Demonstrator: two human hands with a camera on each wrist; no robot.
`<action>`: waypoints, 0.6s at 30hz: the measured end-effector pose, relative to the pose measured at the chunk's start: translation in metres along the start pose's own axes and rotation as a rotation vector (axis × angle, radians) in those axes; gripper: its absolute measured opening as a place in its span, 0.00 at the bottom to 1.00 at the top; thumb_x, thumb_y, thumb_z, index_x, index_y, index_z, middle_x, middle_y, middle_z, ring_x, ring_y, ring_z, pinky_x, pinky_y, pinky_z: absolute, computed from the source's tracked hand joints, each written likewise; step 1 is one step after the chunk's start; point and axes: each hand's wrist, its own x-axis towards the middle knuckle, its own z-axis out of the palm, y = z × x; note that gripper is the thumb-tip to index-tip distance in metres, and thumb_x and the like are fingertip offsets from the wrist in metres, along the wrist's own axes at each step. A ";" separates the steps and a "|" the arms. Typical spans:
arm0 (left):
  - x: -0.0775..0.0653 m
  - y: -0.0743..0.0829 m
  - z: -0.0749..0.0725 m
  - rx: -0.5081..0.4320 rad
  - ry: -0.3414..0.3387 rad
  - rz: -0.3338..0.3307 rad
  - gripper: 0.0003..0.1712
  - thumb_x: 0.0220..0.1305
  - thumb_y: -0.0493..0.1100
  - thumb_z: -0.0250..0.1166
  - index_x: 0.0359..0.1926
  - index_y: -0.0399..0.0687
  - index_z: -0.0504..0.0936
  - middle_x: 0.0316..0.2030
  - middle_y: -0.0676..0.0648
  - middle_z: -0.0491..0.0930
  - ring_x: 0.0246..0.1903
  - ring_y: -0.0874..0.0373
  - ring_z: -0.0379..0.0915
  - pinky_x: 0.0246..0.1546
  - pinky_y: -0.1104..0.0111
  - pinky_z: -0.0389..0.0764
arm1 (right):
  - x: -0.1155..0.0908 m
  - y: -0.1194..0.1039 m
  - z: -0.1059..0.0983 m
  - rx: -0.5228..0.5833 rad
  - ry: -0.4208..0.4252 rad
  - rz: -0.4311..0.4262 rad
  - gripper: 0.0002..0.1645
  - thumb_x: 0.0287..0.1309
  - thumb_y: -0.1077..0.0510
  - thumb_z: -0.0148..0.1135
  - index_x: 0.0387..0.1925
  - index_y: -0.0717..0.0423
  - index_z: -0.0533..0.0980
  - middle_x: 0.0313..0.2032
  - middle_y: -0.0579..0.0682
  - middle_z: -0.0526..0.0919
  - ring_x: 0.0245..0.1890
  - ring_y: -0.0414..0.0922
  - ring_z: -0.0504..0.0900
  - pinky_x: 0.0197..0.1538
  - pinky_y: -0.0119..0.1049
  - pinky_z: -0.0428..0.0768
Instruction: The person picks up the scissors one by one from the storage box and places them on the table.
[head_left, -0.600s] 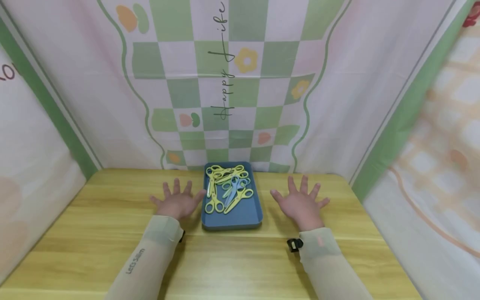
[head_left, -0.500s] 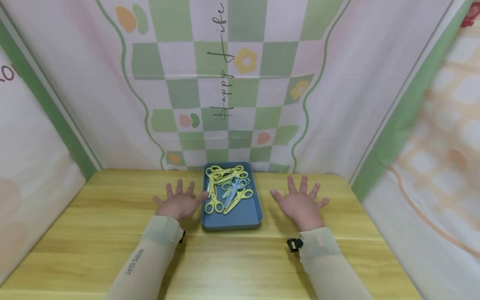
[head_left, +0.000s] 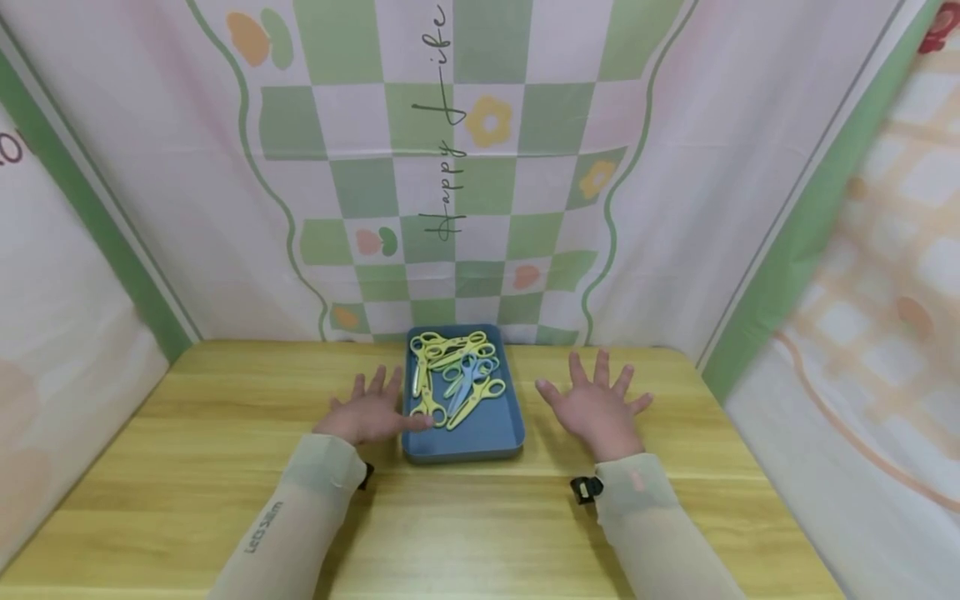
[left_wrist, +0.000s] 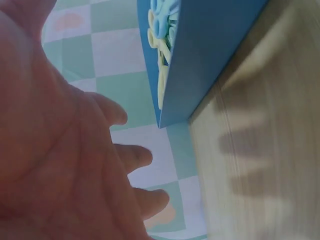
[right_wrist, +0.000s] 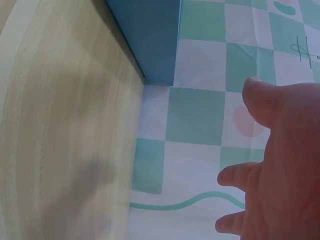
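Note:
A blue tray (head_left: 487, 433) stands on the table with several pairs of scissors in it. Most of these have yellow handles, like the yellow scissors (head_left: 478, 402) at the right; a pair of blue scissors (head_left: 467, 382) lies across the middle of the pile. My left hand (head_left: 367, 417) hovers by the tray's left side, fingers spread, its thumb over the tray's near left part. In the left wrist view the palm (left_wrist: 65, 145) holds nothing. My right hand (head_left: 597, 412) is held apart from the tray, to its right, with fingers spread and nothing in it.
The wooden table (head_left: 465, 533) ends at a fabric backdrop (head_left: 420, 183) with green and white checks, close behind the tray. Cloth panels stand at the left and right. A dark strap piece (head_left: 587, 490) sits at the right wrist.
My left hand has moved right, and its thumb has swung inward over the tray. The right hand has shifted only slightly left in view. The scissors lie as before.

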 end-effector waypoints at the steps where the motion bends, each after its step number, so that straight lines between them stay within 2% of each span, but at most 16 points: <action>1: 0.001 0.000 0.000 -0.007 -0.010 0.007 0.75 0.44 0.87 0.57 0.80 0.53 0.37 0.78 0.41 0.30 0.73 0.35 0.21 0.59 0.27 0.29 | 0.000 0.000 0.000 0.000 -0.002 0.001 0.66 0.53 0.12 0.25 0.80 0.51 0.42 0.74 0.67 0.22 0.64 0.75 0.13 0.48 0.81 0.19; 7: 0.009 -0.002 0.010 0.031 -0.041 0.050 0.77 0.42 0.83 0.65 0.80 0.48 0.38 0.78 0.39 0.34 0.73 0.32 0.26 0.60 0.28 0.32 | 0.001 -0.001 0.001 0.001 -0.002 -0.004 0.65 0.54 0.12 0.25 0.80 0.51 0.42 0.74 0.66 0.22 0.64 0.75 0.13 0.49 0.81 0.19; 12: 0.016 -0.004 0.019 0.048 -0.066 0.039 0.78 0.43 0.80 0.68 0.80 0.47 0.37 0.77 0.40 0.35 0.73 0.33 0.27 0.65 0.33 0.33 | 0.003 -0.001 0.002 0.002 -0.011 -0.004 0.65 0.54 0.12 0.25 0.80 0.51 0.42 0.74 0.66 0.23 0.64 0.74 0.14 0.49 0.81 0.20; 18: 0.012 -0.002 0.019 0.063 -0.084 0.033 0.74 0.48 0.75 0.70 0.79 0.42 0.38 0.77 0.36 0.36 0.73 0.32 0.28 0.67 0.37 0.33 | 0.004 -0.001 0.003 0.004 -0.017 0.000 0.65 0.54 0.12 0.26 0.80 0.50 0.42 0.74 0.65 0.21 0.65 0.74 0.13 0.49 0.81 0.19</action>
